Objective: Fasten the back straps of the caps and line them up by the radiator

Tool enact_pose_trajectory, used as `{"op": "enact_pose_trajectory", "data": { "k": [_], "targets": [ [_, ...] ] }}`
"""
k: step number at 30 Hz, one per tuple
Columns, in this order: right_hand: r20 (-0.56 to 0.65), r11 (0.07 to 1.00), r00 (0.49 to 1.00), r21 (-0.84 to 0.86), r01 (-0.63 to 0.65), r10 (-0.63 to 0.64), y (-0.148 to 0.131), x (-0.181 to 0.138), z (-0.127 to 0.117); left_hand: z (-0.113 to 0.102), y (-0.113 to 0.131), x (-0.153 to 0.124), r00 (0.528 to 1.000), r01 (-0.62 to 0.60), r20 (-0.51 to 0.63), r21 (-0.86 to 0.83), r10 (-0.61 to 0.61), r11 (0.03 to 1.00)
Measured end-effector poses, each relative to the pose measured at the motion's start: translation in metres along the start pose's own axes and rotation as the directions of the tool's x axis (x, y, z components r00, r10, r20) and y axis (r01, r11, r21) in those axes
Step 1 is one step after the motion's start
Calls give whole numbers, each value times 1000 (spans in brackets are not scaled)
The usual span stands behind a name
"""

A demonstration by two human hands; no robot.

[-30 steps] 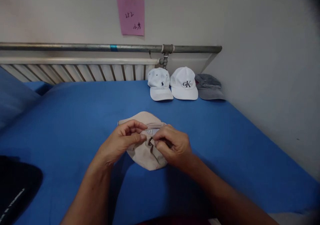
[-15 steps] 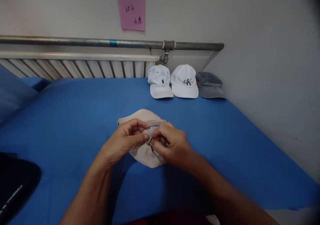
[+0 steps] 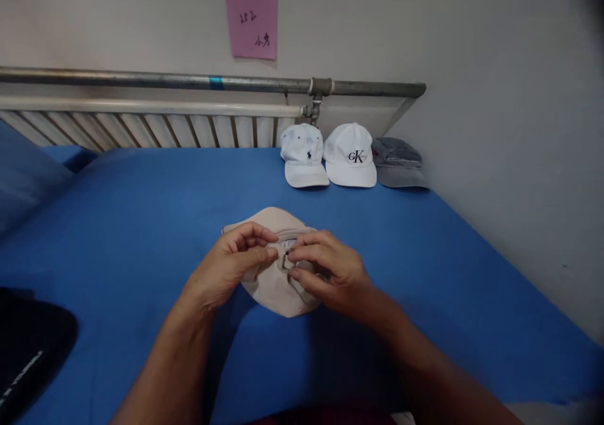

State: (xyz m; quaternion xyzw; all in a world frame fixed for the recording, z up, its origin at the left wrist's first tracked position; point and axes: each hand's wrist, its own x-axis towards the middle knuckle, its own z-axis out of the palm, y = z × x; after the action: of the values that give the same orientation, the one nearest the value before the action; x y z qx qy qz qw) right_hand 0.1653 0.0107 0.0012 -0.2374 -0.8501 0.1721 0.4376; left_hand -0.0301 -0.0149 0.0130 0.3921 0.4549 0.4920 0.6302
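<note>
A beige cap [image 3: 278, 296] lies on the blue surface in front of me, its brim pointing away and its back strap towards me. A small metal buckle [image 3: 285, 260] shows on the strap, between my hands. My left hand [image 3: 238, 258] grips the strap side of the cap between thumb and fingers, left of the buckle. From the right, my right hand [image 3: 330, 264] curls over the cap, fingertips at the buckle and thumb just below it. Part of the strap is hidden behind the right fingers.
Two white caps [image 3: 306, 154] [image 3: 352, 154] and a grey cap [image 3: 401, 164] stand in a row at the back right. A black item with white lettering [image 3: 35, 337] lies at the left edge. Behind the blue-covered surface [image 3: 141, 223] are a radiator [image 3: 155, 129] and a metal pipe [image 3: 259, 85].
The right fingers have loosened from a tight pinch and shifted slightly right, leaving the buckle more visible. The left hand has hardly moved. The view has shifted a little.
</note>
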Motion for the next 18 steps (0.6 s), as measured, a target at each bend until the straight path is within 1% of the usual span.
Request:
{"op": "enact_pose_trajectory", "data": {
  "k": [3, 6, 9, 13, 18],
  "targets": [
    [-13, 992, 995, -91, 93, -95, 3, -1, 2, 0, -1, 1, 1000, 11, -18, -13, -11, 1000],
    [-2, 980, 990, -146, 139, -140, 5, -2, 4, 1, -2, 2, 999, 21, -27, -5, -21, 1000],
    [5, 977, 989, -157, 145, -146, 8, -3, 5, 2, -4, 4, 999, 28, -31, 12, -28, 1000],
    [20, 978, 990, -156, 140, -139, 11, -4, 5, 1, -6, 6, 1000, 4, -30, 21, -4, 1000],
    [51, 976, 990, -171, 137, -130, 12, -3, 3, 0, -6, 6, 999, 22, 44, 15, -23, 1000]
  ]
}}
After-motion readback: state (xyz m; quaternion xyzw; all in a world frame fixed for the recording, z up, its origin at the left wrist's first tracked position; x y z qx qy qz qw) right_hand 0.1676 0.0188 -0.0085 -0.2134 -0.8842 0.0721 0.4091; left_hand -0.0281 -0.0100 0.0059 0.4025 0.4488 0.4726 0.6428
